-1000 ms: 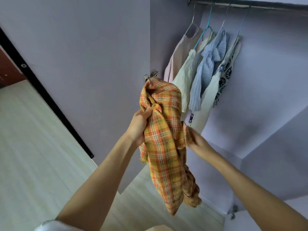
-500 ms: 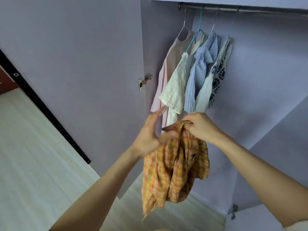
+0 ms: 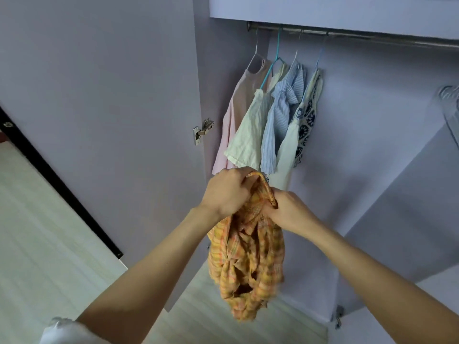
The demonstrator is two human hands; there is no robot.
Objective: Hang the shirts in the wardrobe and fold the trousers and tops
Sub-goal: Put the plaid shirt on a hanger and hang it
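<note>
Head view, open wardrobe. A crumpled orange-and-yellow plaid cotton shirt (image 3: pixel 248 256) is held up in front of the lilac wardrobe interior (image 3: pixel 372 145), below the hanging garments and above the pale wood-look floor (image 3: pixel 49 244). The shirt's top edge is gripped by the left hand (image 3: pixel 227 192), fingers curled over the fabric; a fold just beside it is pinched by the right hand (image 3: pixel 288 211), fingers likewise closed on the cloth. The two hands are near each other, approx. touching via the fabric; the rest of the shirt hangs bunched beneath them. On the metal rail (image 3: pixel 347 36) four garments are hung side by side on hangers, L to R: a pale pink top (image 3: pixel 233 115), a cream top (image 3: pixel 248 142), a light-blue striped shirt (image 3: pixel 278 125), and a white top w/ navy pattern (image 3: pixel 303 120). A steel door hinge (image 3: pixel 202 131) is seen on the open door (image 3: pixel 99 95) at left.
</note>
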